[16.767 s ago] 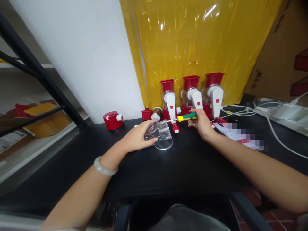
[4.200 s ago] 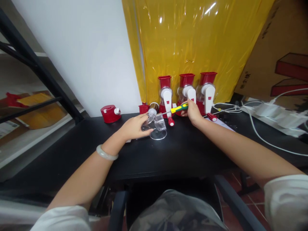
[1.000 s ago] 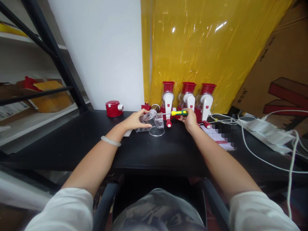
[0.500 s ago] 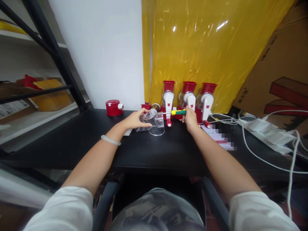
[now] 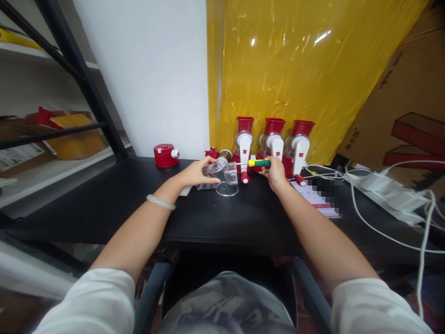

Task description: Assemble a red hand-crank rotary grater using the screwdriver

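My left hand (image 5: 197, 173) is wrapped round the left side of a clear plastic housing (image 5: 231, 174), which has a round clear rim at its lower end. In my right hand (image 5: 275, 173) is the green and yellow handle of a screwdriver (image 5: 260, 163). Its thin metal shaft points left, with the tip at the right side of the clear housing. A metal drum (image 5: 225, 155) lies just behind the housing. Past the screwdriver stand three red and white crank graters, the leftmost one (image 5: 245, 144) nearest the shaft.
On the black table (image 5: 222, 222), a red round base (image 5: 166, 156) stands at the back left. A printed sheet (image 5: 316, 199) lies right of my right hand. White cables and a power strip (image 5: 389, 195) are at the far right.
The whole view has shifted very slightly. Both hands keep their holds, and the screwdriver stays against the clear housing.
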`<act>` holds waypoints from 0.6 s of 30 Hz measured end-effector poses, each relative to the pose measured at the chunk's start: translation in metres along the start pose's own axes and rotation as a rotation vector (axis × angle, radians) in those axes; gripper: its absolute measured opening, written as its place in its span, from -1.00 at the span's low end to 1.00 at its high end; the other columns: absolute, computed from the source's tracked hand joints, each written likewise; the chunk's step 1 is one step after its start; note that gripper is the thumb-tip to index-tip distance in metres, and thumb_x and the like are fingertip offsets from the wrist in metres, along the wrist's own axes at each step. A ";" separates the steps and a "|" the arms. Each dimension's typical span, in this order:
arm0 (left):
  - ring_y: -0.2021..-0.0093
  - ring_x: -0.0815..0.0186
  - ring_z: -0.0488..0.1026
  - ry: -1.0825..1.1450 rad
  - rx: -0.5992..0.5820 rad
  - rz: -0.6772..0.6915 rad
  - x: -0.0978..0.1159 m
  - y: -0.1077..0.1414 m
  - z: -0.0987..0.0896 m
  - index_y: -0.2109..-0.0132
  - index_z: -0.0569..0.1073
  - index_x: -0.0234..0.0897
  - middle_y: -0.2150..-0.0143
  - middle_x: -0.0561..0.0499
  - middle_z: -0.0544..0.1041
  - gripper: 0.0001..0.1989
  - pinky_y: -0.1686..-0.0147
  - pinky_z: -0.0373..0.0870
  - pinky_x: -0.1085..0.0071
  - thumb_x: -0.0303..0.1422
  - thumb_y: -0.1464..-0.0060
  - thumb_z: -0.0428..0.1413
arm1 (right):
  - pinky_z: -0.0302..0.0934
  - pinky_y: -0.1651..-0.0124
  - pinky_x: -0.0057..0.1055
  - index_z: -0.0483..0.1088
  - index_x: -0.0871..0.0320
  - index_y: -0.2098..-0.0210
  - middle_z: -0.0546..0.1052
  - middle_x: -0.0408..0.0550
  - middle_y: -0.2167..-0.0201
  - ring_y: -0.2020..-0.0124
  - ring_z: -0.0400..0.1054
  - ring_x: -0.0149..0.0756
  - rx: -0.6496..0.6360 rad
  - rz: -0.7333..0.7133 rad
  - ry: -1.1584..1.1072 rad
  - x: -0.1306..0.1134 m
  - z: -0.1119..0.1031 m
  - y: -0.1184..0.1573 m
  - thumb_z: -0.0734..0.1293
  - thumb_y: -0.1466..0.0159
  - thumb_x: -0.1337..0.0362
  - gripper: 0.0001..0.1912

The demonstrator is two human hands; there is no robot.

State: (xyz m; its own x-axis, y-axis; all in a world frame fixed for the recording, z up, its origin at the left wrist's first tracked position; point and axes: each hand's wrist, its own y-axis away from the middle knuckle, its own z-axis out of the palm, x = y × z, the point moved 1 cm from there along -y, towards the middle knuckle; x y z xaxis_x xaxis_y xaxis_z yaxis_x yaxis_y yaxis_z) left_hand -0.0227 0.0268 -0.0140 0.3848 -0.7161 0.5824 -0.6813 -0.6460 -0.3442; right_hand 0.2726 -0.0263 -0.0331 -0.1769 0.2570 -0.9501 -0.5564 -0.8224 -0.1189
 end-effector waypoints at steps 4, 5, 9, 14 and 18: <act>0.00 0.06 0.52 0.023 -0.011 0.000 -0.002 -0.001 0.000 -0.19 0.30 -0.20 -0.02 -0.17 0.55 -0.27 -0.02 0.38 0.10 -0.12 0.10 0.35 | 0.33 0.58 -0.50 0.26 0.09 0.38 0.33 -0.31 0.70 0.73 0.22 -0.49 0.005 -0.017 -0.038 0.001 0.001 -0.001 0.18 -0.21 0.32 -0.94; 0.00 0.06 0.52 0.023 -0.009 0.001 -0.002 -0.001 0.000 -0.19 0.30 -0.20 -0.02 -0.17 0.55 -0.27 -0.02 0.38 0.10 -0.12 0.10 0.35 | 0.32 0.58 -0.52 0.27 0.10 0.38 0.34 -0.31 0.69 0.72 0.24 -0.49 0.005 -0.027 -0.051 0.001 0.001 -0.001 0.18 -0.20 0.33 -0.94; 0.00 0.05 0.53 0.027 -0.001 0.008 -0.002 -0.001 0.000 -0.18 0.31 -0.22 -0.02 -0.18 0.55 -0.27 -0.03 0.38 0.10 -0.13 0.11 0.36 | 0.32 0.57 -0.52 0.28 0.11 0.39 0.34 -0.31 0.69 0.71 0.25 -0.48 0.001 -0.044 -0.067 0.002 0.000 -0.003 0.18 -0.20 0.34 -0.93; 0.01 0.05 0.53 0.037 -0.002 0.000 0.001 0.000 0.001 -0.17 0.32 -0.22 -0.02 -0.19 0.56 -0.29 -0.01 0.38 0.10 -0.14 0.10 0.36 | 0.35 0.54 -0.48 0.28 0.10 0.38 0.33 -0.32 0.73 0.74 0.22 -0.47 -0.007 -0.064 -0.043 0.006 -0.002 -0.006 0.17 -0.21 0.35 -0.92; -0.01 0.04 0.52 0.055 -0.003 -0.006 0.003 0.001 0.000 -0.17 0.33 -0.24 -0.06 -0.22 0.55 -0.29 0.00 0.39 0.12 -0.17 0.11 0.36 | 0.35 0.54 -0.47 0.26 0.09 0.37 0.30 -0.34 0.74 0.77 0.18 -0.47 -0.027 -0.091 -0.021 0.010 -0.004 -0.010 0.17 -0.22 0.32 -0.94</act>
State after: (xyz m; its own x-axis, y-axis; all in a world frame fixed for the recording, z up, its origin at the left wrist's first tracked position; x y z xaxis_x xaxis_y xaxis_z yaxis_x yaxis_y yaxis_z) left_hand -0.0218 0.0237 -0.0127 0.3546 -0.6963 0.6240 -0.6808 -0.6497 -0.3382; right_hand 0.2791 -0.0177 -0.0422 -0.1436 0.3414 -0.9289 -0.5485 -0.8087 -0.2124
